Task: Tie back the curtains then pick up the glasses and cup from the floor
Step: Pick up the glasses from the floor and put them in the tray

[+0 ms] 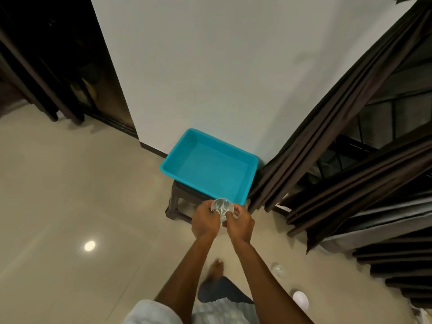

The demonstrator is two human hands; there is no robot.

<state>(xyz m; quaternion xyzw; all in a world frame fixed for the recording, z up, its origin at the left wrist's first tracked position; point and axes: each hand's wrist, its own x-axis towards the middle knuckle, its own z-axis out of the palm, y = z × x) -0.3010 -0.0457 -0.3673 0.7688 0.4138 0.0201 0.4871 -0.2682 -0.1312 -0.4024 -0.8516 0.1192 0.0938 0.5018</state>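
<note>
Glass [222, 206] held by left hand [203, 222] and right hand [240, 224] near turquoise tub [180, 155].

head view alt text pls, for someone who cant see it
The left hand and right hand together hold a clear glass at the near edge of an empty turquoise tub on a dark stool. A second glass and a white cup are on the floor to the right, beside dark curtains.

Curtains [327, 146] crowd the tub's [251, 170] right; its left lies open.
</note>
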